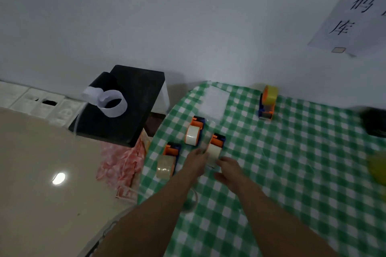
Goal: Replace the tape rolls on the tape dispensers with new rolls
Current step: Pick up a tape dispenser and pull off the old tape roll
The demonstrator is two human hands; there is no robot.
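Your left hand (196,160) and right hand (228,170) flank the middle dispenser (216,149) on the table (292,173), at its 9 and 5 o'clock. Blur prevents telling whether either hand grasps or merely touches it. A one-sided pull may skid it into the rear dispenser (195,131) at 11 o'clock. Its cutter is indiscernible; guard your fingers. The yellow roll (378,170) at 3 o'clock is cut off.
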